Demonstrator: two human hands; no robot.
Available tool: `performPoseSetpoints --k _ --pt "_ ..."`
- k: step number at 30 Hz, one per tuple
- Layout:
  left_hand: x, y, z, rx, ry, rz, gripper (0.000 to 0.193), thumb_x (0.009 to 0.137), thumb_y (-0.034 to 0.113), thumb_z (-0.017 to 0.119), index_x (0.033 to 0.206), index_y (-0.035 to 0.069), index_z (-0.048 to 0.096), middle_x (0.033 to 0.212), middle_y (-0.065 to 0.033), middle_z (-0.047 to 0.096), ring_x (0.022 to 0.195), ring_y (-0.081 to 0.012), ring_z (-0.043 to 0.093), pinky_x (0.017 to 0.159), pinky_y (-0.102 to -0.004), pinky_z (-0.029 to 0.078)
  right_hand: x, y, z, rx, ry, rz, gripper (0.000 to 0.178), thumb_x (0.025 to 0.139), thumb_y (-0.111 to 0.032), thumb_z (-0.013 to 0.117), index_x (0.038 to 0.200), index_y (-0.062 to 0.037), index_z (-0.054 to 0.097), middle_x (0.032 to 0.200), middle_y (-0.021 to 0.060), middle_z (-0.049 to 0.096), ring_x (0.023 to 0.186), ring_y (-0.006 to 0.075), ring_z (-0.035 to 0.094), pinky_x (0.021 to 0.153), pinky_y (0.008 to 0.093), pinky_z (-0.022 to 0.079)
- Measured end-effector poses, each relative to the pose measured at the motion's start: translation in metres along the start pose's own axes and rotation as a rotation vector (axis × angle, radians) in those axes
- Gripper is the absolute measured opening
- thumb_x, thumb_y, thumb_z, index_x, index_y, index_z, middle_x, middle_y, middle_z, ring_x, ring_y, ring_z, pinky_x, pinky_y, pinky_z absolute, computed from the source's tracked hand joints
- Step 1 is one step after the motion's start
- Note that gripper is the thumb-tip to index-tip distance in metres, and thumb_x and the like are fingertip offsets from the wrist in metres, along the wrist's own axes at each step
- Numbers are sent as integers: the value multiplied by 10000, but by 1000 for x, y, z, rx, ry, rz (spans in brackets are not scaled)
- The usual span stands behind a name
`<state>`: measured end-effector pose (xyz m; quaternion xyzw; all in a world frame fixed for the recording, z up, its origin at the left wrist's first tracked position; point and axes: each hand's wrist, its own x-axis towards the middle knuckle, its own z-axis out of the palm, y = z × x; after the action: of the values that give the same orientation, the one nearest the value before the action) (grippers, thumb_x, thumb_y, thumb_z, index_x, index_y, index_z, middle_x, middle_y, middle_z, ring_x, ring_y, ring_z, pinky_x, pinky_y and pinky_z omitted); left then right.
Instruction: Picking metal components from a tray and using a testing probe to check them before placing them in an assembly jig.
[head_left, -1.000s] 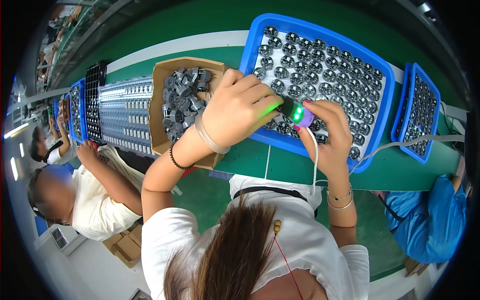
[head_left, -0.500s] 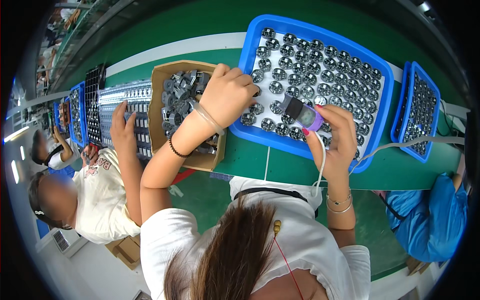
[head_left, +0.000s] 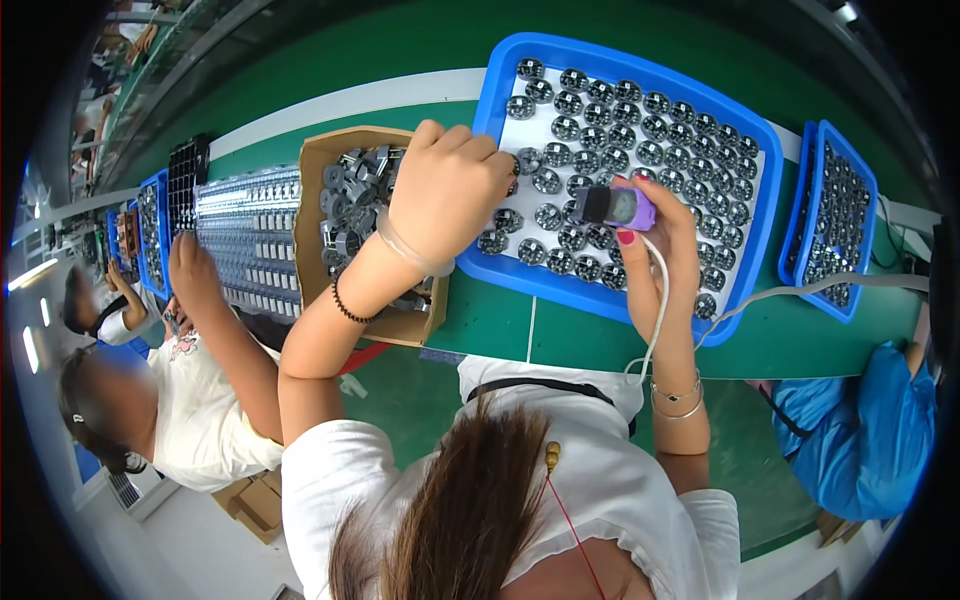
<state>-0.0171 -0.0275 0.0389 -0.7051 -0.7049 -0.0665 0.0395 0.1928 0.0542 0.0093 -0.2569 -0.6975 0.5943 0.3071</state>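
My left hand (head_left: 450, 190) is closed over the left rim of a large blue tray (head_left: 489, 95). Its fingertips are hidden behind the knuckles, so what they hold cannot be made out. Round dark metallic parts (head_left: 595, 138) stand in rows on a white sheet in that tray, some right beside those fingers. Between thumb and fingers, my right hand (head_left: 668, 245) grips a purple handheld device (head_left: 630, 207) with a dark front end. A white cable (head_left: 660, 290) runs down from it. The device is held above the parts near the tray's middle.
An open cardboard box (head_left: 312, 200) of grey plastic pieces (head_left: 350, 190) stands left of the tray, partly behind my left forearm. Beyond it lie clear blister trays (head_left: 245, 230). A co-worker (head_left: 205, 400) sits at the left. More blue trays (head_left: 835, 220) of parts stand at the right.
The purple device has shifted slightly up and left and turned more level. One round part near my left hand has left its former spot. The co-worker's hand has moved left.
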Motion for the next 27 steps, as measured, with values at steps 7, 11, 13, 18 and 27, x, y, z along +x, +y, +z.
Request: performPoseSetpoints --k 7,11,13,18,27 --pt "3 12 -21 -87 11 40 57 707 135 664 703 111 613 703 4 556 699 -178 533 690 -318 375 10 5 15 -25 -21 -45 397 883 33 533 1265 -7 436 1213 182 550 1105 230 553 921 334 458" --pt "-2 19 -29 -130 6 126 98 695 115 698 759 99 626 765 13 583 732 -182 547 723 -324 403 12 1 13 -44 -37 -60 389 888 21 534 1263 3 436 1214 186 551 1106 237 554 928 337 452" --pt "-2 20 -29 -136 9 128 114 689 121 707 766 96 628 778 10 590 741 -185 554 737 -327 415 9 3 10 -63 -45 -102 381 894 7 531 1262 15 433 1219 192 547 1108 242 553 935 339 444" --pt "-4 19 -23 -267 117 113 151 668 159 716 756 124 598 741 12 539 735 -172 529 686 -311 375 7 6 10 -6 -46 -126 377 900 -3 526 1263 21 429 1214 192 549 1093 239 557 929 341 445" --pt "17 -27 13 -65 113 32 10 718 122 652 716 129 660 679 1 590 735 -184 563 759 -336 366 1 4 3 45 307 -111 382 938 -129 522 1266 27 404 1195 210 556 1100 232 548 967 320 391"
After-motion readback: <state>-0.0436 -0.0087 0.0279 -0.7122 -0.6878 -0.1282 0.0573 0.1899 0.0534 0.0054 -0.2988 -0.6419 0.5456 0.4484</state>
